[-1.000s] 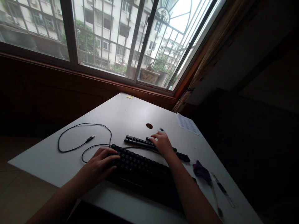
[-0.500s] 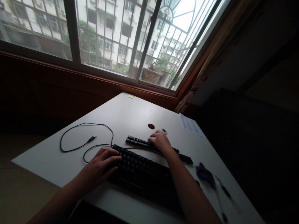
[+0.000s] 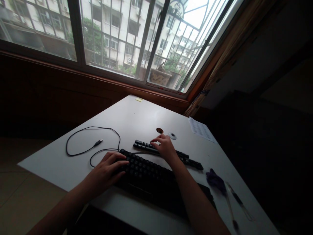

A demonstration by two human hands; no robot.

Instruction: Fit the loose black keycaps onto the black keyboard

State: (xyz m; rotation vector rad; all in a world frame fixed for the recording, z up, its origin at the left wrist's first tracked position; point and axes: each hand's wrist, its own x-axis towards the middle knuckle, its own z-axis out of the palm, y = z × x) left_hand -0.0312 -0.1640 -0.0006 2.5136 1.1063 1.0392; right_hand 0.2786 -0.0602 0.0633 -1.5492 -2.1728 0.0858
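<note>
Left hand [image 3: 109, 169] sits just left of centre in the lower half of the frame, fingers loosely spread and laid flat on the left end of the black keyboard [image 3: 151, 176], pinching nothing. Right hand [image 3: 165, 148] is at centre frame, just above the keyboard, fingers curled down onto a row of loose black keycaps [image 3: 171, 152] that runs diagonally toward the right; it looks like the fingertips are touching a cap, though the dim light makes it hard to say whether one is pinched. The keyboard lies across the lower centre of the white desk [image 3: 137, 117], its cable [image 3: 93, 143] looping off to the left with the USB plug [image 3: 98, 142] lying free inside the loop. Above the right hand, 1 round hole [image 3: 159, 130] in the desk and a small white ring [image 3: 172, 136] just beside it. Lower right: a purple cloth [image 3: 215, 179] and thin tools [image 3: 234, 199]. A printed sheet [image 3: 201, 130] lies at right of centre.
</note>
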